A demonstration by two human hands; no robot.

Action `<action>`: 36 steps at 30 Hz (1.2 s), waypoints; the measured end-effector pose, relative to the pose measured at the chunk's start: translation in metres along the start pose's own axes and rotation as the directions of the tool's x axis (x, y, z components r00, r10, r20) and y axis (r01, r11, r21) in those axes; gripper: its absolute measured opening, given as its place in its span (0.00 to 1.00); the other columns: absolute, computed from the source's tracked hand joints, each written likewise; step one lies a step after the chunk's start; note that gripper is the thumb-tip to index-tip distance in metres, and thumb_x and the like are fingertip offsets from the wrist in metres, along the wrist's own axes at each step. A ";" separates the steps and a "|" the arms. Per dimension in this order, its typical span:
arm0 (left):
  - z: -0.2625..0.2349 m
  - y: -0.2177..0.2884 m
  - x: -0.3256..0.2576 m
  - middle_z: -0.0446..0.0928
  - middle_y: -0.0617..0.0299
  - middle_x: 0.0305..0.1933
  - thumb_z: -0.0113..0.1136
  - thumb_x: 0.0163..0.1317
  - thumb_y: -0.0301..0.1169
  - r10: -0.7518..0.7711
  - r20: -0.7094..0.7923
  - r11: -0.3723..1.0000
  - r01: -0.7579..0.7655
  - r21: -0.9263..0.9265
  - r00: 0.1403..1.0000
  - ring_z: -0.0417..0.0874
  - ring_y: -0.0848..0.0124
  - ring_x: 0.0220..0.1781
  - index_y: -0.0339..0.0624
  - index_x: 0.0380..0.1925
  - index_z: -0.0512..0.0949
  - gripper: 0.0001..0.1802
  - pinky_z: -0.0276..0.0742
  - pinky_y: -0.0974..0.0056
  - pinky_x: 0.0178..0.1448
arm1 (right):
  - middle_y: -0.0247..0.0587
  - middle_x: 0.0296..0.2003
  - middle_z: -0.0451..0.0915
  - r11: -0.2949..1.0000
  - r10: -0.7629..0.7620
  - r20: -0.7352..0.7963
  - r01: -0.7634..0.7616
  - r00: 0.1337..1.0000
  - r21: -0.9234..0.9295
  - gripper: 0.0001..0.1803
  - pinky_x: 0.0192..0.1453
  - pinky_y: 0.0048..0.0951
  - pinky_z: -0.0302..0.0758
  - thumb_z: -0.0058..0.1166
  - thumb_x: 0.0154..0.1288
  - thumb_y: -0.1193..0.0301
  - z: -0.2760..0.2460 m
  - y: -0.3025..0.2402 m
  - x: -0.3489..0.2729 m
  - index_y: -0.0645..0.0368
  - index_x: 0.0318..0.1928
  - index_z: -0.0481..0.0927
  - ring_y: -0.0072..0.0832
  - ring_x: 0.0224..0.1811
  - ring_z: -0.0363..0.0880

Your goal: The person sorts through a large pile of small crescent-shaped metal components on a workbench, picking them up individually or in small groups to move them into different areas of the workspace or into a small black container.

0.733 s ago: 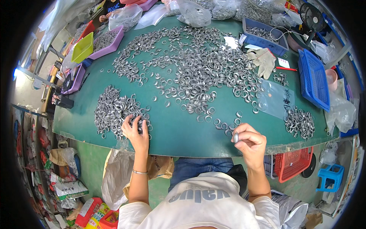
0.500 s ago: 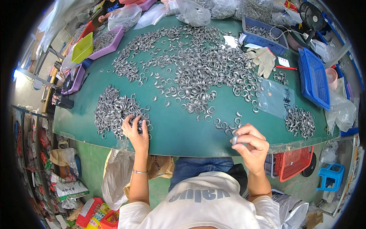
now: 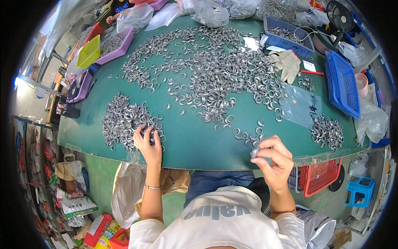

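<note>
A green table (image 3: 195,139) is strewn with several small silver metal rings. My left hand (image 3: 148,141) rests on the near edge of a dense ring pile (image 3: 124,118) at the table's left, fingers curled among the rings. My right hand (image 3: 274,159) is raised near the table's front edge on the right, with thumb and fingers pinched on a metal ring (image 3: 253,152). A small loose group of rings (image 3: 248,135) lies just beyond that hand. The biggest spread of rings (image 3: 219,76) covers the table's middle and far side.
A blue basket (image 3: 342,83) stands at the right, with a small ring pile (image 3: 327,130) and a clear plastic bag (image 3: 302,106) near it. A work glove (image 3: 287,64) lies at the far right. Purple and yellow trays (image 3: 103,47) sit far left. A red crate (image 3: 321,176) stands under the table.
My right hand has drawn slightly toward me with the ring pinched in it. My left hand stays on the left pile.
</note>
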State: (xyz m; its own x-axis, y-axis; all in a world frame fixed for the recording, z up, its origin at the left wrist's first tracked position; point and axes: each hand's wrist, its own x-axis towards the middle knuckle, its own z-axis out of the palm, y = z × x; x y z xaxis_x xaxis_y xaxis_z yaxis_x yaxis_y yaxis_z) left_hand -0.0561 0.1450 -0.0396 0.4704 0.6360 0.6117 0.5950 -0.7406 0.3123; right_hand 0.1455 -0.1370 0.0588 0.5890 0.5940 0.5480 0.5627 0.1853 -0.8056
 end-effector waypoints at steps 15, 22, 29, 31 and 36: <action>-0.001 0.001 0.001 0.72 0.52 0.51 0.62 0.55 0.25 -0.005 -0.007 1.000 0.005 -0.012 1.000 0.70 0.53 0.55 0.40 0.42 0.79 0.12 0.63 0.52 0.60 | 0.42 0.30 0.78 1.000 0.020 -0.012 -0.020 1.000 -0.012 0.08 0.33 0.28 0.70 0.66 0.45 0.81 0.000 0.006 0.000 0.64 0.29 0.83 0.31 0.31 0.74; 0.002 0.001 0.001 0.73 0.53 0.51 0.63 0.53 0.25 0.002 -0.017 0.999 -0.003 -0.034 1.000 0.71 0.53 0.54 0.42 0.41 0.79 0.13 0.62 0.51 0.58 | 0.42 0.30 0.78 0.998 0.056 -0.006 -0.056 0.998 -0.035 0.08 0.36 0.28 0.71 0.65 0.46 0.81 -0.003 0.019 0.000 0.65 0.30 0.82 0.32 0.32 0.75; -0.001 -0.002 0.000 0.73 0.52 0.50 0.62 0.53 0.23 -0.007 -0.045 0.999 0.005 -0.038 0.999 0.71 0.53 0.54 0.41 0.41 0.79 0.13 0.62 0.51 0.59 | 0.41 0.29 0.79 0.907 0.421 0.222 -0.406 0.880 -0.109 0.05 0.39 0.26 0.71 0.63 0.54 0.78 -0.035 0.057 0.004 0.66 0.30 0.80 0.29 0.32 0.76; -0.002 -0.001 0.000 0.73 0.52 0.50 0.62 0.52 0.22 -0.023 -0.050 0.999 0.021 -0.033 0.998 0.71 0.53 0.54 0.40 0.40 0.79 0.13 0.62 0.51 0.60 | 0.35 0.28 0.78 0.891 0.453 0.233 -0.429 0.860 -0.151 0.03 0.36 0.23 0.69 0.60 0.57 0.79 -0.049 0.073 0.012 0.66 0.29 0.79 0.21 0.31 0.73; -0.005 0.002 0.001 0.72 0.48 0.51 0.60 0.53 0.18 -0.054 -0.075 0.998 0.051 -0.043 0.996 0.72 0.52 0.54 0.36 0.48 0.75 0.20 0.65 0.53 0.60 | 0.24 0.26 0.76 0.801 0.598 -0.090 -0.594 0.796 0.074 0.05 0.35 0.17 0.68 0.58 0.64 0.72 -0.088 0.132 0.060 0.61 0.32 0.81 0.12 0.28 0.70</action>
State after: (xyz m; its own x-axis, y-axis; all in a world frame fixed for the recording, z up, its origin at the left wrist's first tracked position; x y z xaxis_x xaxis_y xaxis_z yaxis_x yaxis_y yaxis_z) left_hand -0.0575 0.1427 -0.0344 0.3874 0.6566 0.6471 0.5895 -0.7161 0.3738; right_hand 0.3061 -0.1455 0.0051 0.8580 0.5131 -0.0252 0.0581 -0.1458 -0.9876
